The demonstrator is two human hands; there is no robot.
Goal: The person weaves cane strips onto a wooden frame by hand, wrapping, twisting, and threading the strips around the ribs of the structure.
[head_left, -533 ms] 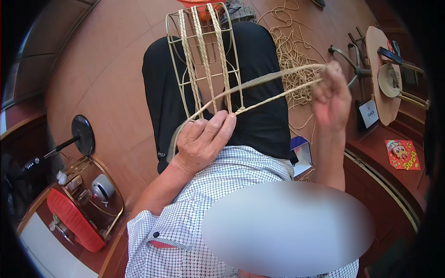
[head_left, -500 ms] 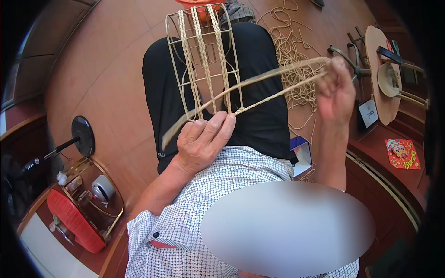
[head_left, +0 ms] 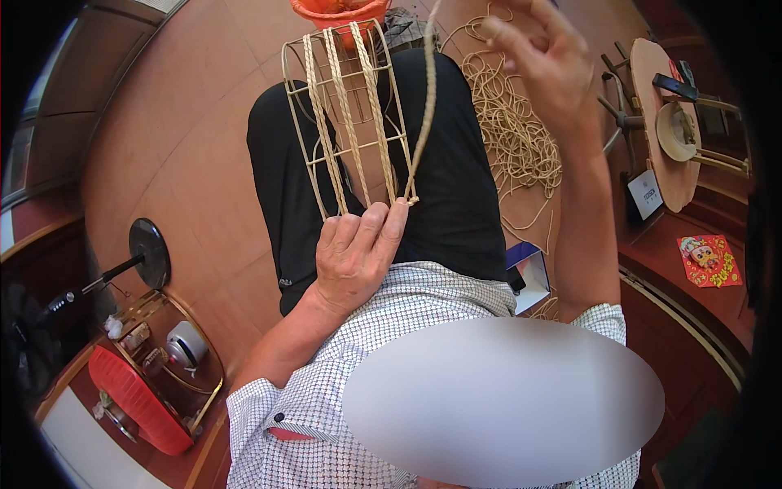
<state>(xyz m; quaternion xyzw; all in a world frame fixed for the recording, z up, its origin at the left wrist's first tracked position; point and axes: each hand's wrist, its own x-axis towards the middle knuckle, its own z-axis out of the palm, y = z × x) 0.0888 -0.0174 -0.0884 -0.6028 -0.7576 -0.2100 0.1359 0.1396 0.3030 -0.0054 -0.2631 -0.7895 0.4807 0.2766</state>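
Partly behind rack, orange bucket

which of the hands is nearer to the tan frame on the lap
Left. The left hand grips the near end of the tan frame; the right hand is raised, apart from it, off to the right of its far end.

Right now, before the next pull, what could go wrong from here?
1. The frame lies over the trousers, with the left hand at its near end; if that hold eases, the frame might shift.
2. One strand rises from the near right corner; if it slackens, the cord there could loosen.
3. The cord pile lies jumbled; if the strand runs from it, which I can't tell, it might snag.
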